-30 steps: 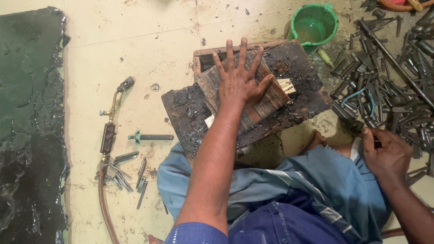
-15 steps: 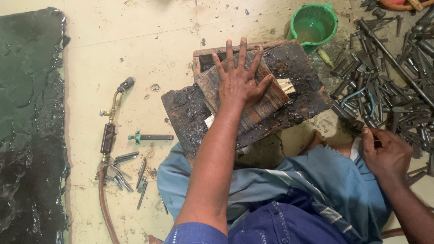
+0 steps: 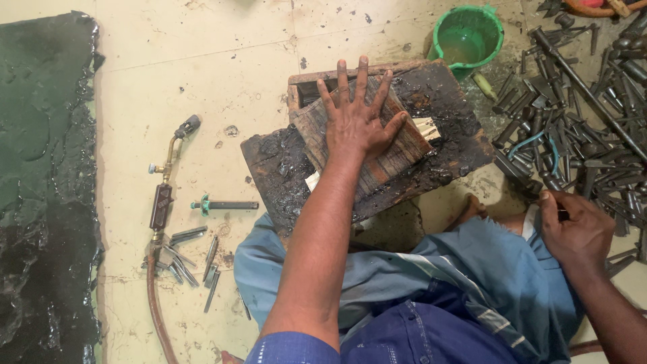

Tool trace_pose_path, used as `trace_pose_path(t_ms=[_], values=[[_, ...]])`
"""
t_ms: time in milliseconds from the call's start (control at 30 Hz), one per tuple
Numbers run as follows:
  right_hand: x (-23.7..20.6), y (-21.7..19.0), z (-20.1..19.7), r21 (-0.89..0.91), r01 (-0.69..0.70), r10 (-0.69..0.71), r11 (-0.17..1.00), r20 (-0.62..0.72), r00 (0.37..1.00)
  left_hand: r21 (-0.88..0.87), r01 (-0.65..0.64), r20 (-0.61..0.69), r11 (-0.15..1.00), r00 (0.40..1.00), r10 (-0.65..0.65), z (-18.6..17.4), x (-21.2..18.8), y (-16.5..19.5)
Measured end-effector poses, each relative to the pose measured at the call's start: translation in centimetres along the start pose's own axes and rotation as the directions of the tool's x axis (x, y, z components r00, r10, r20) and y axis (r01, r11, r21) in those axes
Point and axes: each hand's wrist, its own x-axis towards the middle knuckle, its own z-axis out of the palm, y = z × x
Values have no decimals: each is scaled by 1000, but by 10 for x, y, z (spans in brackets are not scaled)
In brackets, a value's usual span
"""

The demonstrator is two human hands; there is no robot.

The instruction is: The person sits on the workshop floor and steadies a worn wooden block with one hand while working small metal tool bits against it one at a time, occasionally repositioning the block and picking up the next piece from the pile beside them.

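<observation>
Nearest to the camera, the person sits on the floor in blue clothes. The right hand (image 3: 576, 226) is beside the knee at the edge of a heap of dark metal tools (image 3: 579, 128); its fingers are curled and pinch a small dark piece, too small to name. Further out, the left arm is stretched straight forward, and the left hand (image 3: 358, 121) lies flat with fingers spread wide on a striped, scorched wooden block (image 3: 397, 155). This block rests tilted on a black, charred board (image 3: 445, 145) on the pale floor in front of the legs. To the left lie a gas torch (image 3: 164, 195) with hose and some loose rods. Farthest away stands a green bucket (image 3: 495, 30) with water.
</observation>
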Motion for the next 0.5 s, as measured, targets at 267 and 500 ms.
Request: trace_pose_path(t_ms=[267, 500], values=[[-1, 6, 3, -85, 33, -31, 996, 27, 999, -2, -1, -12, 1000, 1000, 1, 2, 1, 0], [0, 2, 2, -39, 17, -17, 999, -8, 1000, -5, 1, -24, 1000, 1000, -2, 5, 2, 0]])
